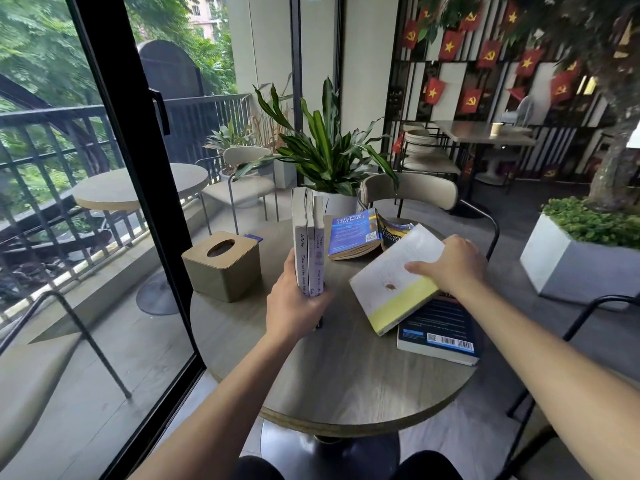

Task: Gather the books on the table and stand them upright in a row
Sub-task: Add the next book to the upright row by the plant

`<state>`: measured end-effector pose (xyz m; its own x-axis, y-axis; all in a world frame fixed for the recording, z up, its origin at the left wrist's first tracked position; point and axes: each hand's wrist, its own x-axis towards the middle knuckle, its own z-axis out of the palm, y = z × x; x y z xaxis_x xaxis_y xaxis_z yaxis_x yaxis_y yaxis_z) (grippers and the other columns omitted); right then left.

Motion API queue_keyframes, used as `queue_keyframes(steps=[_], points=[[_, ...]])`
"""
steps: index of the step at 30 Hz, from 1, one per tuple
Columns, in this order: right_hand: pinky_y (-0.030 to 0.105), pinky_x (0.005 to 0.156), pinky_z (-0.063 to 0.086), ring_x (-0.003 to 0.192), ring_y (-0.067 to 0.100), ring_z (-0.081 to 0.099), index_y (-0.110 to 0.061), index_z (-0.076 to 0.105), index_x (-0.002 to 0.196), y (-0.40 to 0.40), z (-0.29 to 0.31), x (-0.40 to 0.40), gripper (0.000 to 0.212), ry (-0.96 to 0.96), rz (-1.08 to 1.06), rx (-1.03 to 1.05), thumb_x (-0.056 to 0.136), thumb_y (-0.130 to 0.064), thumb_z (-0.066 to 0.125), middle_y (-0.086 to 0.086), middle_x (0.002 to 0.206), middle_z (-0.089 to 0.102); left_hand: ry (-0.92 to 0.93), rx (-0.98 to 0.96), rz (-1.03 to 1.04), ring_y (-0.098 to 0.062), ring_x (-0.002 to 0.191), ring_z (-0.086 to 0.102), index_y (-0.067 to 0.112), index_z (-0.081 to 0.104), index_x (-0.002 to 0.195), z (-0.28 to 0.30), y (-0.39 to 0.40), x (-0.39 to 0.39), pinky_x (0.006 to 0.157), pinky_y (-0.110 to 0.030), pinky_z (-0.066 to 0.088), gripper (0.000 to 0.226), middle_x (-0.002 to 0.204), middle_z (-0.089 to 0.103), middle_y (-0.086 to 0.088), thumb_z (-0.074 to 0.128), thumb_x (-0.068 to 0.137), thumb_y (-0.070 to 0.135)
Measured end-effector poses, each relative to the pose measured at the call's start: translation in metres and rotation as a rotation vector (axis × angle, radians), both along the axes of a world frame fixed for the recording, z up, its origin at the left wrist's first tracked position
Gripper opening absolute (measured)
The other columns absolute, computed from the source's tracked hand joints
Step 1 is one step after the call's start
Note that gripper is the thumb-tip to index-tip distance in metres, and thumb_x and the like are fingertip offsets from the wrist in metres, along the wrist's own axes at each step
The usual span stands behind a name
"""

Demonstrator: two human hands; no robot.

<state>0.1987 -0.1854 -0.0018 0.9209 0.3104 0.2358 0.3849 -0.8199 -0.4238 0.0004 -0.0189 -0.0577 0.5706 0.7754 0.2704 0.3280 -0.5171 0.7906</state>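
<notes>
Three books stand upright near the middle of the round table, spines facing the camera, and the left hand is wrapped around their lower ends — thumb on the near side, fingers closed on the bundle to keep it vertical. Over to the right, the right hand lies flat on the white-and-yellow book, fingers spread on its cover; whether it has a real hold on the edge, I cannot tell. That book sits tilted, one end propped on the dark blue book beneath it, long axis running diagonally from near-left up to far-right. Behind it lies a blue paperback, flat, with another partly under it. The key relation: the tilted book is just to the right of the standing row, so the right hand is the nearer one — it would need turning upright and sliding left against the row.
</notes>
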Motion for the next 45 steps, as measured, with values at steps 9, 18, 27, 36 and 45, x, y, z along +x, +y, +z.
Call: queue_keyframes(steps=[9, 18, 27, 36, 45], points=[[0.036, 0.080, 0.043, 0.103, 0.033, 0.058, -0.015, 0.063, 0.118, 0.018, 0.028, -0.042, 0.048, -0.194, 0.235, 0.143, 0.079, -0.039, 0.075, 0.009, 0.114, 0.057, 0.018, -0.025, -0.010, -0.024, 0.100, 0.060, 0.030, 0.041, 0.141, 0.000, -0.013, -0.001, 0.074, -0.030, 0.041, 0.074, 0.105, 0.062, 0.010, 0.070, 0.074, 0.035], [0.037, 0.105, 0.036, 0.131, 0.030, 0.045, -0.015, 0.046, 0.142, 0.036, 0.029, -0.064, 0.046, -0.135, 0.473, 0.227, 0.096, -0.014, 0.049, 0.011, 0.140, 0.052, 0.028, -0.010, -0.033, -0.019, 0.084, 0.052, 0.029, 0.047, 0.128, 0.004, -0.019, -0.001, 0.065, -0.028, 0.037, 0.057, 0.095, 0.057, 0.013, 0.071, 0.076, 0.031], [0.018, 0.075, 0.030, 0.123, 0.020, 0.054, -0.017, 0.055, 0.137, 0.045, 0.035, -0.084, 0.047, -0.017, 0.569, 0.387, 0.103, -0.042, 0.033, 0.002, 0.132, 0.062, 0.020, -0.025, -0.097, -0.020, 0.119, 0.058, 0.033, 0.035, 0.151, 0.000, -0.021, 0.001, 0.092, -0.036, 0.047, 0.092, 0.134, 0.061, 0.007, 0.054, 0.068, 0.068], [0.030, 0.112, 0.019, 0.142, 0.001, 0.019, -0.035, 0.013, 0.154, 0.060, 0.032, -0.097, 0.108, 0.107, 0.764, 0.500, 0.065, -0.092, 0.032, -0.008, 0.160, 0.021, -0.010, -0.037, -0.153, -0.014, 0.138, 0.047, 0.041, 0.013, 0.160, 0.005, -0.027, -0.004, 0.111, -0.046, 0.043, 0.137, 0.157, 0.041, 0.012, 0.053, 0.044, 0.103], [0.033, 0.108, 0.034, 0.140, 0.009, 0.031, -0.038, 0.027, 0.150, 0.071, 0.024, -0.103, 0.101, -0.134, 0.682, 0.409, 0.066, -0.076, 0.066, -0.006, 0.154, 0.033, 0.026, 0.053, -0.053, -0.014, 0.125, 0.059, 0.036, 0.029, 0.152, 0.004, -0.034, 0.000, 0.094, -0.041, 0.053, 0.115, 0.139, 0.058, 0.010, 0.064, 0.052, 0.080]])
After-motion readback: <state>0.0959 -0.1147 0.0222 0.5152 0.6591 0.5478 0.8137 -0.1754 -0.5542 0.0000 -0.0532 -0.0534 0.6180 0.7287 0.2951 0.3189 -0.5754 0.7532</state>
